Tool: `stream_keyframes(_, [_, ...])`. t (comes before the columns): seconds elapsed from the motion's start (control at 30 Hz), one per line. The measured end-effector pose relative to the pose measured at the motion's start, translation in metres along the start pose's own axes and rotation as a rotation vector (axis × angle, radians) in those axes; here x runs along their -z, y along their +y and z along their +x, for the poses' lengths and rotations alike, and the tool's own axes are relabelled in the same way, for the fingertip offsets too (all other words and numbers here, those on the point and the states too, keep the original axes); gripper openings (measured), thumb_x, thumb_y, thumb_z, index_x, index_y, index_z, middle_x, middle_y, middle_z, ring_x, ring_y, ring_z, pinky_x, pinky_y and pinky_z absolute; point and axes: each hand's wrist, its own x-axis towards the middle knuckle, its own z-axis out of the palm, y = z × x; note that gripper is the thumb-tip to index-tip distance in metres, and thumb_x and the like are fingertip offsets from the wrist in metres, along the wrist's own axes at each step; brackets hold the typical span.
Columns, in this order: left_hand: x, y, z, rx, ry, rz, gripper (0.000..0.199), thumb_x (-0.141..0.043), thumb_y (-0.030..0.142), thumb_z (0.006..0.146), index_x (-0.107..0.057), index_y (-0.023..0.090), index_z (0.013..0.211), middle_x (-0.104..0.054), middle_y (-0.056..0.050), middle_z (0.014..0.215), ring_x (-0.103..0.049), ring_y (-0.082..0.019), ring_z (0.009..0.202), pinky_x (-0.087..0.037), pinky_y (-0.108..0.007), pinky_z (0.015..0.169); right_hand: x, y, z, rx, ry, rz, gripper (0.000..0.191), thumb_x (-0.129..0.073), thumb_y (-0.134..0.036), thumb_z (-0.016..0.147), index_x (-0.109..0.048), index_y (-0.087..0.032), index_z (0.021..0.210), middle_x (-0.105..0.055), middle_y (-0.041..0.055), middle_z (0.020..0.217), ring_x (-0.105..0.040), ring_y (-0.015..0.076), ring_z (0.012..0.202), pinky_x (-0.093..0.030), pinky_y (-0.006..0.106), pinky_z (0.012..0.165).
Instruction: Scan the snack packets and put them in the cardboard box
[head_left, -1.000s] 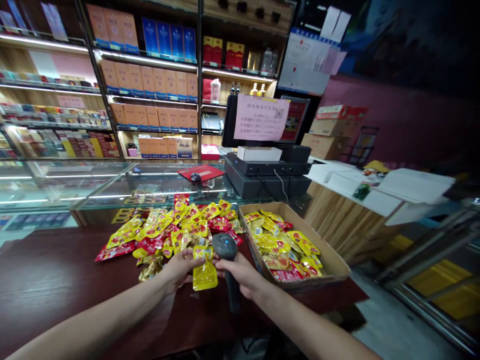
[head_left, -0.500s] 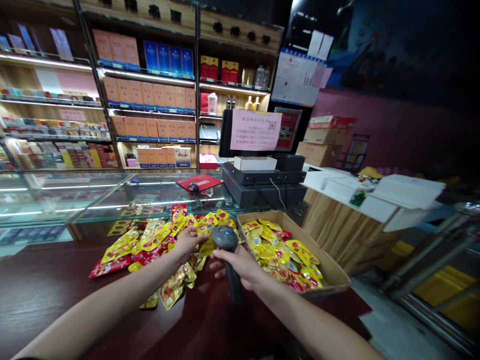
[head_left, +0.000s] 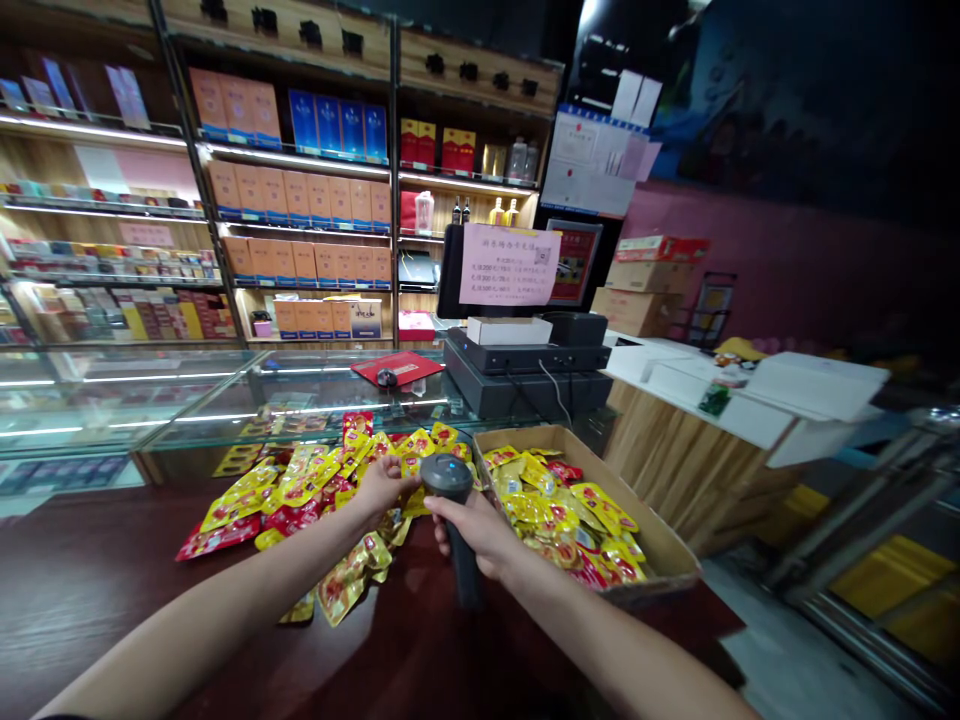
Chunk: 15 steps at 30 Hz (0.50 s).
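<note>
My right hand (head_left: 476, 525) is wrapped around the grip of a black barcode scanner (head_left: 448, 478), held upright with its head on top and a small blue light showing. Just left of the scanner, my left hand (head_left: 381, 488) is closed in a pinch on a yellow snack packet (head_left: 415, 499), mostly hidden by the fingers and the scanner. Around and beyond that hand spreads a loose heap of yellow and red snack packets (head_left: 300, 475). Right of the scanner stands an open cardboard box (head_left: 667, 560) filled with similar packets.
A dark red table (head_left: 150, 610) lies under the packets. Behind it are a glass counter (head_left: 217, 395), a red mat (head_left: 409, 367) with a mouse (head_left: 386, 378), and a monitor (head_left: 451, 270) above a black cash drawer (head_left: 525, 390). Stocked shelves (head_left: 300, 210) line the back.
The fingers of my left hand have curled in more and the hand has shifted slightly right, toward the scanner. My right hand and the scanner have barely moved.
</note>
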Motion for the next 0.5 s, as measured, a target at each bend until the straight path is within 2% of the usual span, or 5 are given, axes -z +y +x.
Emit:
stream_keyframes(0.2, [0.001,0.004,-0.001,0.024,-0.094,0.055,0.034,-0.076,0.02,0.051,-0.047,0.018,0.068,-0.052,0.007,0.053,-0.048,-0.007,0.046,-0.035,-0.019,0.045,-0.001,0.001,0.002,0.034,-0.008,0.007,0.017,-0.067,-0.026,0.069,-0.053,-0.017,0.067,-0.049,-0.0065,0.049,-0.046,0.0075,0.041,-0.037,0.02,0.038])
stream_keyframes(0.3, [0.0,0.006,-0.003,0.018,-0.041,0.014,0.041,-0.079,0.024,0.049,-0.045,0.019,0.071,-0.045,0.01,0.049,-0.044,-0.006,0.043,-0.032,-0.018,0.044,0.0,0.002,0.004,0.048,0.015,0.023,0.019,-0.069,-0.028,0.065,-0.055,-0.017,0.068,-0.052,-0.0053,0.051,-0.049,0.0091,0.043,-0.036,0.021,0.04])
stream_keyframes(0.37, [0.0,0.007,-0.005,0.025,0.004,0.02,0.047,-0.082,0.027,0.047,-0.043,0.02,0.072,-0.043,0.011,0.049,-0.043,-0.006,0.042,-0.032,-0.017,0.043,0.002,0.003,0.006,0.11,0.061,0.038,0.019,-0.071,-0.026,0.062,-0.058,-0.017,0.071,-0.058,-0.0033,0.057,-0.054,0.0107,0.05,-0.039,0.022,0.044])
stream_keyframes(0.43, [0.0,0.007,-0.007,0.085,-0.001,0.028,0.051,-0.083,0.03,0.046,-0.043,0.021,0.075,-0.05,0.009,0.055,-0.05,-0.008,0.047,-0.035,-0.018,0.045,0.005,0.003,0.01,0.207,0.144,0.056,0.022,-0.073,-0.02,0.057,-0.061,-0.016,0.076,-0.063,-0.0022,0.066,-0.057,0.0115,0.06,-0.042,0.022,0.052])
stream_keyframes(0.5, [0.0,0.008,-0.008,0.154,-0.035,0.012,0.053,-0.084,0.033,0.047,-0.044,0.021,0.08,-0.059,0.006,0.065,-0.057,-0.011,0.056,-0.038,-0.018,0.046,0.009,0.004,0.013,0.243,0.204,0.071,0.025,-0.072,-0.015,0.055,-0.063,-0.017,0.079,-0.066,-0.0022,0.071,-0.058,0.0114,0.065,-0.043,0.021,0.058])
